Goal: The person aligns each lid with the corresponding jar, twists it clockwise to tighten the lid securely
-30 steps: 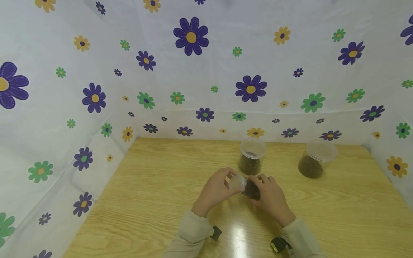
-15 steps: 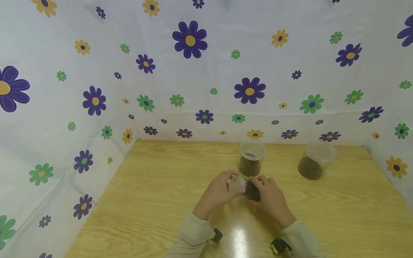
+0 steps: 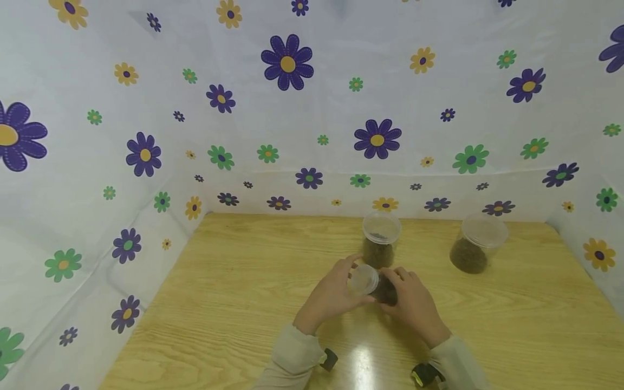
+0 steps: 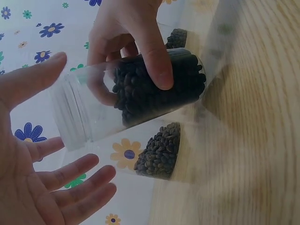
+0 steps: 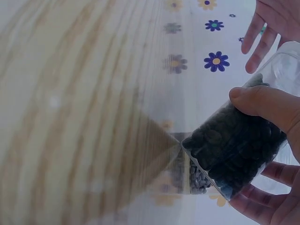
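A clear plastic jar (image 3: 386, 289) partly filled with dark beans (image 4: 157, 86) is tilted, its screw lid (image 3: 364, 279) pointing left. My right hand (image 3: 414, 304) grips the jar round its bean-filled lower part, thumb on the near side in the right wrist view. Around the lid, my left hand (image 3: 329, 295) is spread; in the left wrist view its thumb and fingers stand apart, with a gap to the lid (image 4: 70, 112). The lid is on the jar. Whether a bottom edge of the jar touches the table cannot be told.
A second clear lidded jar (image 3: 378, 252) with dark beans stands just behind the hands. Another lidded jar (image 3: 470, 254) with dark contents stands at the back right. The wooden table (image 3: 234, 281) is bordered by a white flowered cloth (image 3: 331, 97) at the back and sides.
My left fingers have loosened from the lid and spread apart. The held jar has shifted slightly right with my right hand, which keeps its grip.
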